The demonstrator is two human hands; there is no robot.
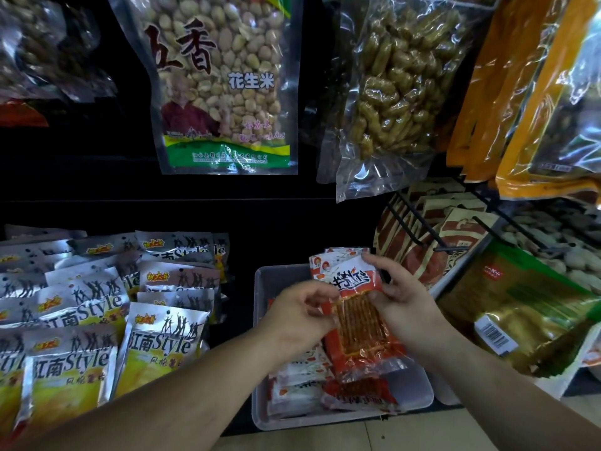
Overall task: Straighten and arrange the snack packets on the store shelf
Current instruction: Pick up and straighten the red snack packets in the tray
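Observation:
I hold a red and white packet of spicy sticks (357,317) upright above a clear plastic bin (260,349). My left hand (296,317) pinches the packet's left edge with curled fingers. My right hand (400,297) grips its right side, thumb on the front and fingers behind the top. More red and white packets (302,382) lie jumbled in the bin below. At least one more such packet stands behind the held one.
Silver and yellow chip packets (97,320) fill the shelf to the left. A peanut bag (224,86) and a bag of fried sticks (396,92) hang above. Red-brown packets on black hooks (432,245) and a green-gold bag (527,307) crowd the right.

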